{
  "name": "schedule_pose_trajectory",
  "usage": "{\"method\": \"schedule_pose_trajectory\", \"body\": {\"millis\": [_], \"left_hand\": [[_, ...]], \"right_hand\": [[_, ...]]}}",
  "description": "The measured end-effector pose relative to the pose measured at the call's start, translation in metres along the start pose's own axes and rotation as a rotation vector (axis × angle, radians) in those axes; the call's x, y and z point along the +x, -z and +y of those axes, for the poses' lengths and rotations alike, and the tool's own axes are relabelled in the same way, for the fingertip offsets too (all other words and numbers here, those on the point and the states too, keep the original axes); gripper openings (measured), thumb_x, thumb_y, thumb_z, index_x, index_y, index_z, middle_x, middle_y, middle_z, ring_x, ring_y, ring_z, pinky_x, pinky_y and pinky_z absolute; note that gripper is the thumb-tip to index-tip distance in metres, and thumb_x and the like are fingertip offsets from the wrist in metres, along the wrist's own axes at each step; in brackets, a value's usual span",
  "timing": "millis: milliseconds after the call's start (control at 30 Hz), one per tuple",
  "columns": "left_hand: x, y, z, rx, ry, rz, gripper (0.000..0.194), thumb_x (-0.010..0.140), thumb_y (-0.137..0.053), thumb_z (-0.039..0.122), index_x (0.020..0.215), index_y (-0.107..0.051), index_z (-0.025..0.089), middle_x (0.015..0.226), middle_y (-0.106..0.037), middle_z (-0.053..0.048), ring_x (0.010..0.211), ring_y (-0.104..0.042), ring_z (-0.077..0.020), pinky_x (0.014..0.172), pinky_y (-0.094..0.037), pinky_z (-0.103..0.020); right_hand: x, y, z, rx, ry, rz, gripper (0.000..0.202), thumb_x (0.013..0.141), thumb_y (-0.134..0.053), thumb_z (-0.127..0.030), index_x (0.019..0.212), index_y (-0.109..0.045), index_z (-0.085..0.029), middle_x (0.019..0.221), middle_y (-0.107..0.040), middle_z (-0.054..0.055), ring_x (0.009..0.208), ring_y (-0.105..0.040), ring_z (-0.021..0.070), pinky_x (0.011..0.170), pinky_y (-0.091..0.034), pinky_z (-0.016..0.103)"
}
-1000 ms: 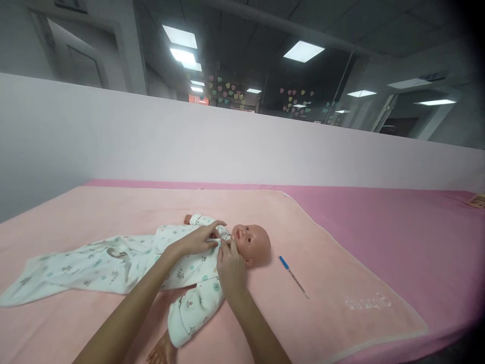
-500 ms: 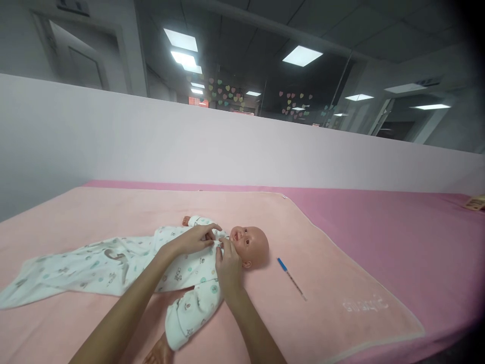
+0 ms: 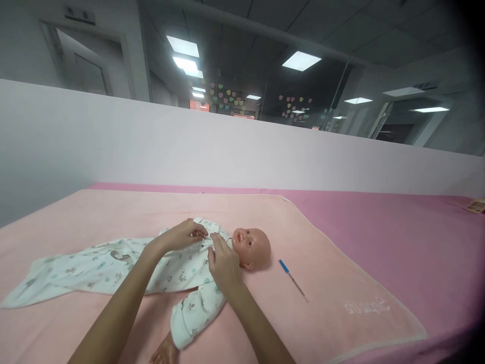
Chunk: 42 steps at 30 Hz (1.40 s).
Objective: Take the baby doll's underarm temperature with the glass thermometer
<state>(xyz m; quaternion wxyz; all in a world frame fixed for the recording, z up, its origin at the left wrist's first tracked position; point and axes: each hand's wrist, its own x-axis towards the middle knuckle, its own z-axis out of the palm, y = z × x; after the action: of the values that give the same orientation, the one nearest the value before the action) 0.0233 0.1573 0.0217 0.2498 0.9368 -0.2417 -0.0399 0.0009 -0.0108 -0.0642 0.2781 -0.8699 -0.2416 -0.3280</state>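
Note:
A baby doll lies on its back, its bald head (image 3: 254,247) toward the right and its mouth open. It wears a white printed sleepsuit (image 3: 178,273), whose flat legs stretch to the left. Bent over the chest, my left hand (image 3: 185,236) has its fingertips closed on the cloth of the front. My right hand (image 3: 224,260) rests on the upper chest near the neckline, fingers stretched and thumb apart. A small gap lies between the two hands. The doll's near hand (image 3: 165,351) sticks out of its cuff; the far one is mostly hidden.
A thin thermometer-like stick with a blue end (image 3: 293,280) lies right of the head. Beneath everything is a peach blanket (image 3: 322,283) on a pink mat (image 3: 394,242). A white low wall (image 3: 242,151) runs behind, with glass panes above it.
Both hands have drawn back from the doll's neckline, shifting left onto the chest. My right fingers have straightened. The view has shifted slightly.

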Motion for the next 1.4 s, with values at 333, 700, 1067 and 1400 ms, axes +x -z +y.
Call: {"method": "schedule_pose_trajectory", "body": {"millis": [333,700,1067,1400], "left_hand": [[0.003,-0.007,-0.01,-0.047,0.018,0.006,0.026,0.076,-0.048,0.033,0.09,-0.066,0.021,0.082,-0.067,-0.003,0.076,-0.06,-0.0167,0.069,-0.044,-0.025],[0.003,-0.011,-0.01,-0.07,0.002,-0.004,0.023,0.075,-0.049,0.031,0.084,-0.068,0.021,0.076,-0.068,-0.002,0.073,-0.06,-0.0159,0.065,-0.043,-0.024],[0.003,-0.011,-0.008,-0.12,-0.03,-0.036,0.025,0.078,-0.049,0.033,0.088,-0.068,0.021,0.078,-0.069,-0.002,0.074,-0.062,-0.015,0.075,-0.043,-0.024],[-0.002,-0.008,-0.009,-0.143,-0.023,-0.128,0.028,0.073,-0.055,0.033,0.096,-0.068,0.022,0.082,-0.07,-0.001,0.075,-0.062,-0.0153,0.07,-0.045,-0.022]], "right_hand": [[0.007,-0.005,-0.005,-0.041,-0.087,-0.058,0.013,0.079,-0.053,-0.027,0.089,-0.057,-0.021,0.081,-0.059,0.002,0.072,-0.056,0.0162,0.059,-0.038,0.025],[0.002,-0.004,0.001,0.072,0.061,-0.113,0.017,0.082,-0.044,-0.015,0.086,-0.059,-0.022,0.084,-0.055,0.0,0.071,-0.053,0.0103,0.056,-0.035,0.02],[0.002,-0.014,-0.002,0.164,-0.063,0.012,0.013,0.082,-0.048,-0.02,0.085,-0.061,-0.02,0.079,-0.06,0.001,0.072,-0.055,0.0129,0.063,-0.037,0.022],[0.003,-0.015,-0.002,0.263,-0.171,-0.005,0.012,0.08,-0.052,-0.019,0.082,-0.063,-0.02,0.081,-0.059,0.001,0.072,-0.056,0.0126,0.061,-0.039,0.022]]}}
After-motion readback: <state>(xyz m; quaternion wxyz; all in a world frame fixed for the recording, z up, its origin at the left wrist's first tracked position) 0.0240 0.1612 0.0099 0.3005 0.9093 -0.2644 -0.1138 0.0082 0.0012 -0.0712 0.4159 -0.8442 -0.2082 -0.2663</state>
